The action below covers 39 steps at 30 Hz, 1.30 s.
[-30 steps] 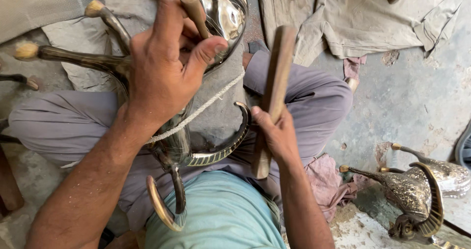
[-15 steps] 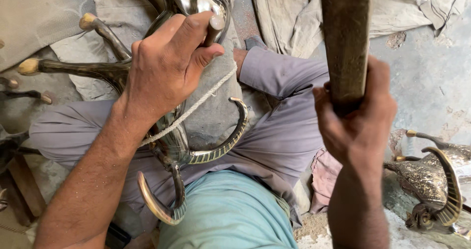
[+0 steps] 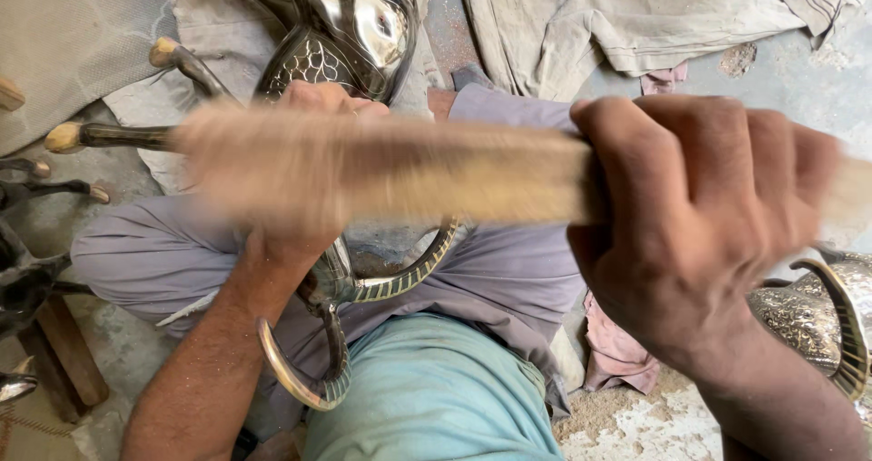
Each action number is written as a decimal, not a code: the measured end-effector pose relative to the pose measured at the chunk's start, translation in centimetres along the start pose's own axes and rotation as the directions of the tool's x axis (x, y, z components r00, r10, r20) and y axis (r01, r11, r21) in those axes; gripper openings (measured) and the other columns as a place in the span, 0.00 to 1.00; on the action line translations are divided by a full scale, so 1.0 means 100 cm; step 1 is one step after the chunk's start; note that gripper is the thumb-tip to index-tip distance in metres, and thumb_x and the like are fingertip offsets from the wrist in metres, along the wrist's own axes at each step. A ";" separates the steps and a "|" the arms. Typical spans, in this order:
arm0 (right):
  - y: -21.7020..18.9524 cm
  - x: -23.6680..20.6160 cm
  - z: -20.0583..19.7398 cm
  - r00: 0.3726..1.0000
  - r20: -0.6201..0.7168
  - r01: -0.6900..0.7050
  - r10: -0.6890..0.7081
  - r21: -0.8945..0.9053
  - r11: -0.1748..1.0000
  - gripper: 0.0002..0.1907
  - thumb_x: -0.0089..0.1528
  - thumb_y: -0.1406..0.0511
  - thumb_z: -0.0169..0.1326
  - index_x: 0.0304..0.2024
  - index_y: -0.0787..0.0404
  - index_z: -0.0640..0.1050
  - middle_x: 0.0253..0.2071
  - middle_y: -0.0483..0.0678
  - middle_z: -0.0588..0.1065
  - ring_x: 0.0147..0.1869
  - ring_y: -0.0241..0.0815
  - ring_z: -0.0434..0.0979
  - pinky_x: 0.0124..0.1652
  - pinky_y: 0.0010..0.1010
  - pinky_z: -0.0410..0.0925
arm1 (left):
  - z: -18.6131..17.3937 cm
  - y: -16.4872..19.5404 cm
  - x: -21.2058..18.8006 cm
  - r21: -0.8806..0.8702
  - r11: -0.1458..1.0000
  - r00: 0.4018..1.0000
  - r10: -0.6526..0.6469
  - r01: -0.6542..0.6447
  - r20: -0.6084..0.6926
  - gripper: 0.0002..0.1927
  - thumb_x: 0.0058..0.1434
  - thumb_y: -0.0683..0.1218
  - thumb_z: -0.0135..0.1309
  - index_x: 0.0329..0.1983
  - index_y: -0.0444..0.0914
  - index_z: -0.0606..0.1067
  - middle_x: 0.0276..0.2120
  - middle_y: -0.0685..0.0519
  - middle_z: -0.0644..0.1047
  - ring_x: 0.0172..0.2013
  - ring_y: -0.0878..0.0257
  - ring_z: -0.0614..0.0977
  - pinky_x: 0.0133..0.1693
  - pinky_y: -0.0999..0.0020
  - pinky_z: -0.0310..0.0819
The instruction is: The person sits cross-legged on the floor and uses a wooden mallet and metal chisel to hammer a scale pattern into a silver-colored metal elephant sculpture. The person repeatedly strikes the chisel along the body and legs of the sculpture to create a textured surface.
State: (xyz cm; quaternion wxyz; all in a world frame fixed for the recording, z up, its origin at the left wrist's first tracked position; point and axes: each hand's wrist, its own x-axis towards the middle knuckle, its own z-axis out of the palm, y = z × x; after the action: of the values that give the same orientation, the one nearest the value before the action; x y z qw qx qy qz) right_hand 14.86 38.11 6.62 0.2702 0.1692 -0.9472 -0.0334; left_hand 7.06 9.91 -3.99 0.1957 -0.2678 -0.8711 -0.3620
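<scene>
Concrete floor (image 3: 799, 79), dusty, with grey cloth sheets (image 3: 636, 16) spread over it; person sits on it cross-legged, work in the lap.

Head view:
- Right hand (image 3: 704, 220) fisted tight round a wooden stick (image 3: 436, 166), close to the camera. Stick lies across the frame, heavily blurred, so it looks mid-swing.
- Left hand (image 3: 304, 166) mostly hidden behind the stick; knuckles show, seemingly clamped on the metal piece (image 3: 350, 34), but can't tell the exact grip.
- Metal piece: shiny embossed body at top centre, curved arms with wooden knobs (image 3: 64, 137) running left, curled ribbed ends (image 3: 300, 384) hanging down over the lap. It rests on the thighs, above the teal shirt (image 3: 427, 388).

Doing the step well, my read:
- Keep the left hand's fingers off the strike line; stick passes right over the knuckles.
- Brace the piece hard against the thigh so it doesn't rock.
- Short, controlled blows; polished face dents easily.

Around / in the way:
- Second ornate metal piece (image 3: 817, 320) just beside the right forearm, curled end close to the elbow path.
- Dark metal parts (image 3: 23, 279) and a wooden block (image 3: 68, 352) at left, near the knee.
- Pink rag (image 3: 618, 352) by the right hip.
- White cord (image 3: 186, 307) lies on the left thigh near the forearm; snag risk.
</scene>
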 end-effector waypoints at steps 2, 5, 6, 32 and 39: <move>0.000 -0.001 0.000 0.999 -0.030 -0.020 0.023 0.085 0.996 0.05 0.74 0.64 0.54 0.49 0.58 0.75 0.43 0.45 0.74 0.39 0.38 0.67 0.46 0.32 0.58 | 0.007 0.004 -0.001 -0.002 1.000 0.999 0.023 -0.023 -0.048 0.08 0.72 0.40 0.57 0.49 0.36 0.70 0.37 0.48 0.74 0.34 0.55 0.81 0.36 0.60 0.79; 0.003 -0.003 0.004 0.998 -0.059 -0.020 0.018 -0.031 0.999 0.06 0.73 0.62 0.57 0.48 0.55 0.77 0.40 0.44 0.75 0.37 0.38 0.66 0.46 0.33 0.60 | 0.013 0.011 0.001 0.000 0.999 0.996 0.053 -0.054 -0.075 0.09 0.70 0.38 0.59 0.48 0.35 0.70 0.36 0.48 0.74 0.35 0.55 0.81 0.36 0.61 0.79; 0.002 -0.005 0.004 0.998 -0.052 -0.030 0.029 -0.019 0.999 0.06 0.74 0.61 0.57 0.48 0.56 0.76 0.40 0.45 0.75 0.38 0.38 0.67 0.46 0.33 0.60 | 0.012 0.014 0.002 -0.003 0.999 0.995 0.052 -0.052 -0.082 0.09 0.69 0.38 0.60 0.47 0.35 0.70 0.36 0.48 0.74 0.35 0.55 0.81 0.36 0.62 0.79; 0.007 -0.022 0.037 0.959 -0.053 -0.240 0.277 0.361 0.901 0.11 0.68 0.69 0.62 0.47 0.61 0.72 0.38 0.48 0.71 0.37 0.41 0.68 0.39 0.32 0.64 | -0.005 0.012 0.021 0.042 0.985 0.950 0.147 -0.165 0.275 0.10 0.74 0.41 0.60 0.46 0.31 0.71 0.38 0.45 0.77 0.32 0.57 0.83 0.34 0.66 0.82; -0.011 -0.052 0.053 0.870 0.097 -0.482 0.483 0.373 0.793 0.19 0.54 0.76 0.58 0.46 0.62 0.71 0.31 0.48 0.71 0.33 0.43 0.71 0.33 0.40 0.64 | -0.022 0.039 0.065 0.090 0.935 0.816 0.249 -0.343 0.521 0.08 0.71 0.42 0.56 0.39 0.32 0.73 0.35 0.44 0.77 0.28 0.51 0.82 0.29 0.60 0.78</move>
State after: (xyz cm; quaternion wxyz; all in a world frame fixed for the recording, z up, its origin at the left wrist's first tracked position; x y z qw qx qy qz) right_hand 16.54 38.68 -0.62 0.2325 -0.0281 -0.9461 0.2239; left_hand 4.66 12.73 2.97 0.0398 -0.4662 -0.8683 -0.1647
